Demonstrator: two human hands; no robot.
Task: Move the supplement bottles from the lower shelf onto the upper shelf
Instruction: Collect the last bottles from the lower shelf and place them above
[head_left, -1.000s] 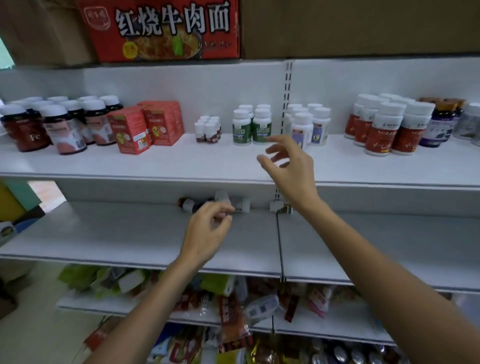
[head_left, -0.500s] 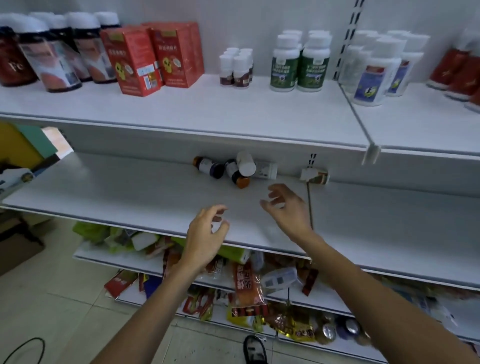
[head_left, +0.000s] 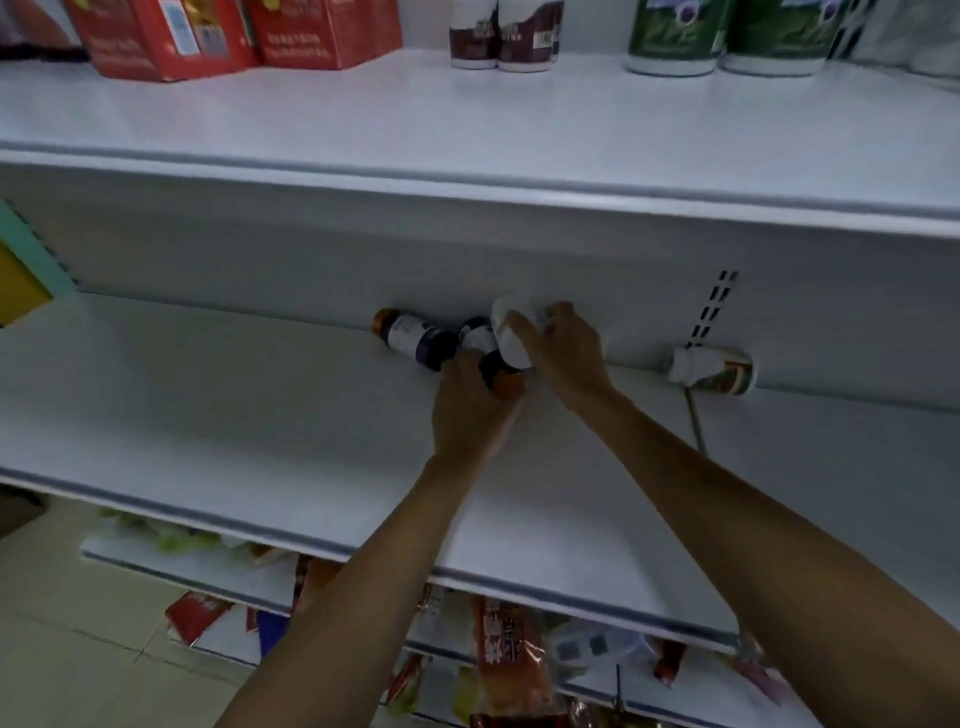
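Plainly the job is only partly under way as far as can be seen: four supplement bottles lie on the lower shelf (head_left: 208, 415), all along its back edge, and none of these four has reached the upper shelf (head_left: 363, 119), where red boxes (head_left: 171, 36), small brown-labelled bottles (head_left: 498, 41) and green-labelled bottles (head_left: 675, 41) stand toward the back; the front strip of that shelf looks like the likely landing place. The left hand (head_left: 470, 415) has its fingers curled round the orange-capped bottle (head_left: 482, 340), which lies on its side with its long axis running from the back edge toward the front edge, cap toward the front; the right hand (head_left: 569, 353) grasps the white bottle (head_left: 511, 353), thumb across its near side and fingers behind it; that bottle leans tilted against the orange-capped one, one end up toward the back wall, though blur hides which end is the cap. Just left of them, touching the cluster, the second dark bottle (head_left: 410, 338) lies slanted along the back edge, its orange cap pointing left; well apart to the right, by the seam between shelf panels, the lone bottle (head_left: 711, 370) lies along the back edge with its white cap pointing left. Both held bottles rest on the lower shelf, so lifting them, then fetching the other two, is what remains.
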